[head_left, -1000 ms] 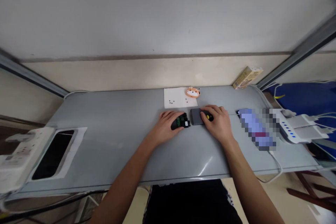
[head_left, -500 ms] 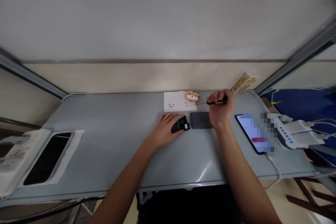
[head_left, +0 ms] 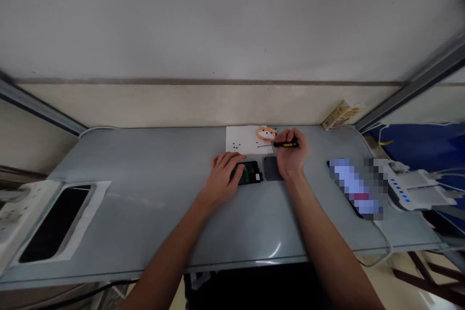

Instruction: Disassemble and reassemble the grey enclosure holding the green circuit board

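My left hand [head_left: 223,174] lies over the left end of a flat black device with a green circuit board [head_left: 250,172], its thumb on the board side and fingers along the far edge. A white label shows near the device's right end. My right hand [head_left: 293,155] is closed around the black-and-yellow handle of a screwdriver [head_left: 286,143]. The thin shaft points left, its tip over a white sheet of paper [head_left: 236,136]. Several tiny dark pieces, apparently screws [head_left: 236,146], lie on that sheet. A dark grey flat case [head_left: 271,168] sits partly hidden beneath my right wrist.
An orange-and-white animal-face item [head_left: 266,133] rests on the paper. To the right are a lit phone [head_left: 352,186], a small box [head_left: 341,115] and a white charging station [head_left: 410,186] with cables. A dark-screened phone [head_left: 56,223] and a power strip [head_left: 22,213] occupy the left.
My right hand has moved left with the screwdriver, bringing its tip further over the paper. My left hand has shifted slightly left on the device, uncovering more of the board.
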A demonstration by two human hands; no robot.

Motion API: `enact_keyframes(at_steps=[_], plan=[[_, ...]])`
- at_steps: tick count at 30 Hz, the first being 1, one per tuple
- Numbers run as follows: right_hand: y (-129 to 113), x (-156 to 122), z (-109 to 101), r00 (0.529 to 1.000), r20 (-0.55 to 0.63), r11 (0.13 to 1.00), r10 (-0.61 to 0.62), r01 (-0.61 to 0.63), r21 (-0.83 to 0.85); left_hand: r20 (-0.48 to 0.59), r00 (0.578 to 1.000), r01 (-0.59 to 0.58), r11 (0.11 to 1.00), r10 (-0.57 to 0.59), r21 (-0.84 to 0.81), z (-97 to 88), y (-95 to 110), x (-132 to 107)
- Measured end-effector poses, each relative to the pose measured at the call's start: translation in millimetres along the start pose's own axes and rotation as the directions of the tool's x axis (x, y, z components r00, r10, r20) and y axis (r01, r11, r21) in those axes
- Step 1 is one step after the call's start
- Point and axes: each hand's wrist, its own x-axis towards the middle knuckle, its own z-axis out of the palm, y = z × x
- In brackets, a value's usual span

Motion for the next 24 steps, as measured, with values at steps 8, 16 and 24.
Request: enact_keyframes(at_steps=[8,16,24], plan=[[-18.4,-20.1,8.5,0.979,0.092,0.921,0.179,-0.200,0.335,-0.148,0.988,0.056,0.998,-0.053,0.013,5.1,-7.9,2.8],[-20.1,-38.5,17.9,0.932,0.219,0.860,0.289,-0.354,0.368,-0.131,0.989,0.065,0.997,-0.069,-0.034,9.1,-13.8,5.2],[-24.5,-37.8,17.3,0.920,0.246,0.815,0.304,-0.385,0.433,-0.157,0.981,0.108,0.993,-0.112,-0.036,7.1,-10.3,4.7]])
